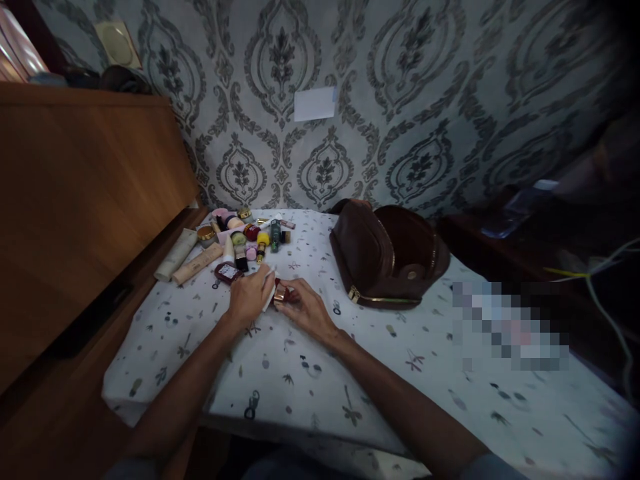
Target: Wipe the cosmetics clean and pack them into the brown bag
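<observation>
From my end, I see both forearms reach in over the printed cloth [305, 413], and the hands meet a little left of centre. My right hand [311, 312] has its thumb and fingers drawn together on a small container [281, 293], which sits at the fingertips, on the side toward my left hand [249, 292]. That left hand is partly curled, with a white wipe [269, 292] pinched in its fingers just beside the container; I cannot tell whether its fingertips touch the container too. The container is dark red with a shiny copper-coloured band, and fingers cover part of it.

The cloth's near edge runs below my wrists, and a stretch of cloth separates my right hand from the brown bag [359, 247], which stands open to the right. Just past my left hand lies a dark red labelled bottle [229, 272], with the crowd of cosmetics [251, 232] behind it and two long tubes [177, 255] to its left. The wooden cabinet [90, 180] bounds the left side, and the patterned wall [325, 157] closes off the far edge.
</observation>
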A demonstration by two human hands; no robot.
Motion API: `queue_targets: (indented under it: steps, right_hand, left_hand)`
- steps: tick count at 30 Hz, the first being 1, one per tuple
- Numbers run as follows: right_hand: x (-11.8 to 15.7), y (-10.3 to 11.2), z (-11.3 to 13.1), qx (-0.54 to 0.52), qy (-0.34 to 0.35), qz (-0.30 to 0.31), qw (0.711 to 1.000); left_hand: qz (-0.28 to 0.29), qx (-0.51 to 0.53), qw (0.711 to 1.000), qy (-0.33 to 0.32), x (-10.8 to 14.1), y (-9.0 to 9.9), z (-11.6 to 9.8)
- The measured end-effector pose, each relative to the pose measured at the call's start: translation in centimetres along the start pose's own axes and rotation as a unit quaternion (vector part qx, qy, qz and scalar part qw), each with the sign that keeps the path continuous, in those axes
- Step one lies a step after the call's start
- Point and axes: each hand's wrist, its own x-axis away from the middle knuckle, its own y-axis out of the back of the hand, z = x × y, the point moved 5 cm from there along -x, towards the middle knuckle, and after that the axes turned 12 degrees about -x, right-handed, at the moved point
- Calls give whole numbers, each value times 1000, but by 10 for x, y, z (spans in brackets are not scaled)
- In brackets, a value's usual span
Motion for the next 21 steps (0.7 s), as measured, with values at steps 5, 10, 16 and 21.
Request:
queue_targets:
  steps: [5,10,16,21]
  right_hand:
    - [0,-6,-7,-126,-66,-4,990]
    - [-1,-10,-13,-269,-144,-13,952]
    - [-3,-8,-21,-387,-160,-88,904]
    - [-2,-8,-23,-426,-195,-105,877]
  left_hand:
    - [-23,231,973,17,-6,-3,12]
    - [-29,258,966,23,-9,-8,17]
    - [-23,271,962,28,-9,-13,16]
    - [-28,292,956,22,-6,-12,11]
